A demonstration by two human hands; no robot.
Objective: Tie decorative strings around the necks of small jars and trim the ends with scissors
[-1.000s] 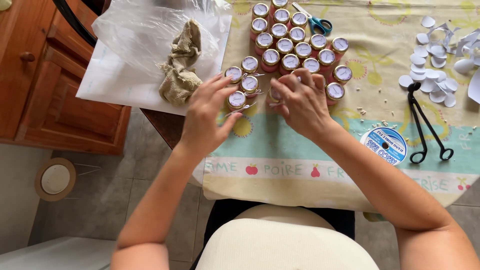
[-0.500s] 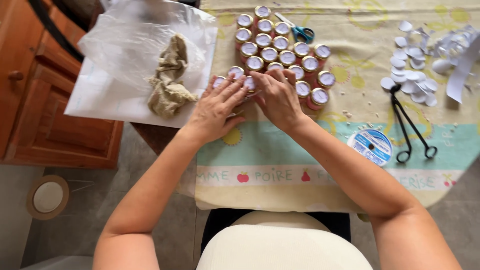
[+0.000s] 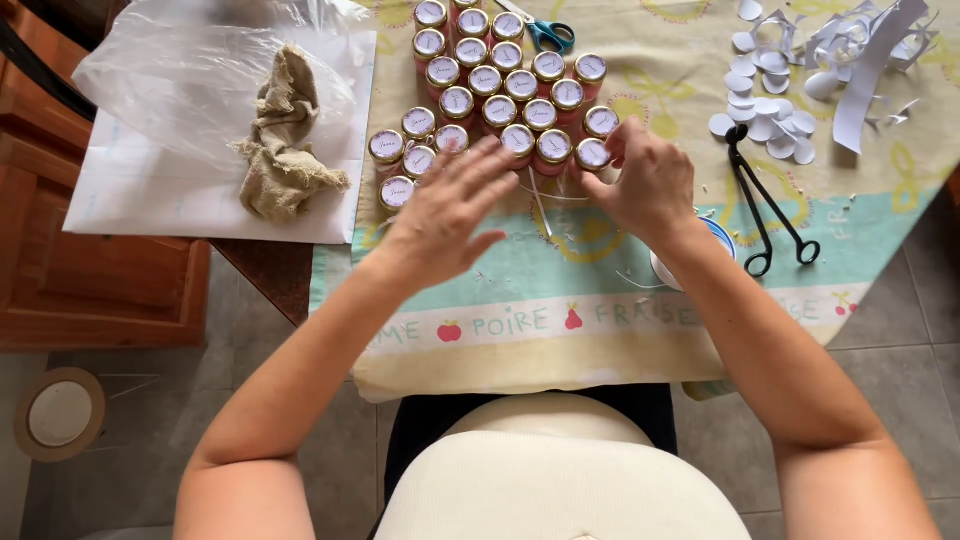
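Note:
Several small pink jars with gold lids and white round labels [image 3: 500, 85] stand bunched on a fruit-print tablecloth [image 3: 620, 300]. My left hand [image 3: 450, 215] hovers in front of the cluster's left side, fingers spread, holding nothing. To the right, my right hand [image 3: 645, 185] has its fingers curled beside the front right jar [image 3: 592, 153]; what it grips is hidden. A thin pale ribbon strand [image 3: 542, 197] lies on the cloth between the hands. A blue-and-white ribbon spool [image 3: 718, 233] peeks out from under my right wrist.
Black long-handled scissors [image 3: 765, 200] and cut white paper circles [image 3: 765, 120] lie at right. Blue-handled scissors [image 3: 545, 35] lie behind the jars. A burlap scrap [image 3: 280, 140] under a clear plastic bag [image 3: 170, 80] lies left. Wooden cupboard [image 3: 90, 290]; a tape roll on the floor [image 3: 58, 413].
Both hands came off the jars at the cluster's left. My right hand moved right, over the spool, and my left hand opened and drew back. The view shifted right and nearer.

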